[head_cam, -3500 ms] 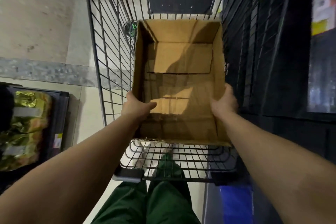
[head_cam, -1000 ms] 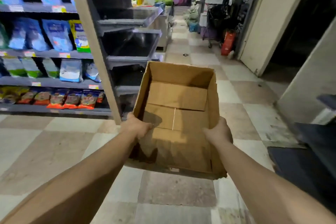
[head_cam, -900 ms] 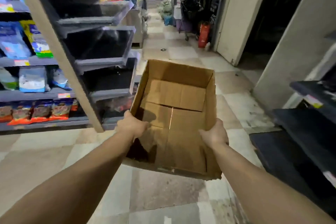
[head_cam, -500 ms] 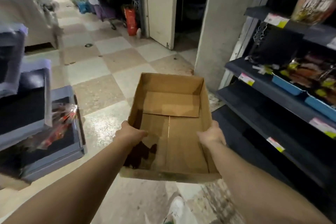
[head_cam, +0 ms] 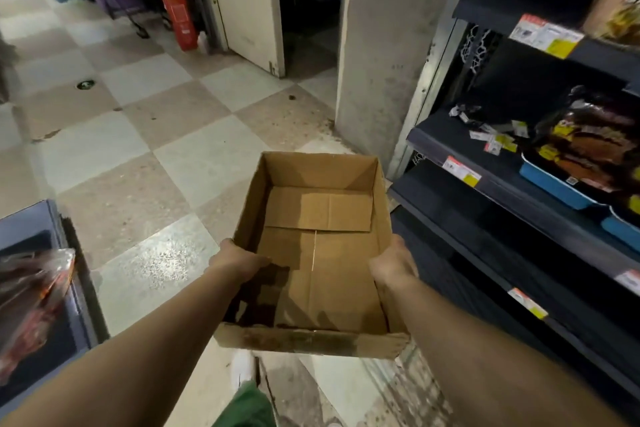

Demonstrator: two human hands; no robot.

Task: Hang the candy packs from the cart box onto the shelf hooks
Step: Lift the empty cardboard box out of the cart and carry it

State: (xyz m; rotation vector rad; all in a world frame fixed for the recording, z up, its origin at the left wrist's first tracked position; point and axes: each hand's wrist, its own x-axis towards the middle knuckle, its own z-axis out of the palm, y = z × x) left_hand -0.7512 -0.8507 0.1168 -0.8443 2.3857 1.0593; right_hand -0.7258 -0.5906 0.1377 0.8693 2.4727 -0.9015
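Note:
I carry an open brown cardboard box [head_cam: 322, 211] in front of me, above the checkered floor. Nothing lies inside it; only its folded bottom flaps show. My left hand [head_cam: 235, 262] grips the box's left wall, thumb inside. My right hand [head_cam: 393, 263] grips the right wall. No candy packs or hooks are in view.
A dark shelf unit [head_cam: 512, 191] with price tags and blue trays of dark packs stands on the right. A grey pillar [head_cam: 377, 55] and an open doorway lie ahead. A low blue shelf [head_cam: 52, 288] with red packs is on the left. A red cylinder [head_cam: 175, 17] stands far back.
The box was lifted out of the wire cart and carried off. My view has swung right, from the left shelves toward the right-hand shelf. Both hands keep the same grip.

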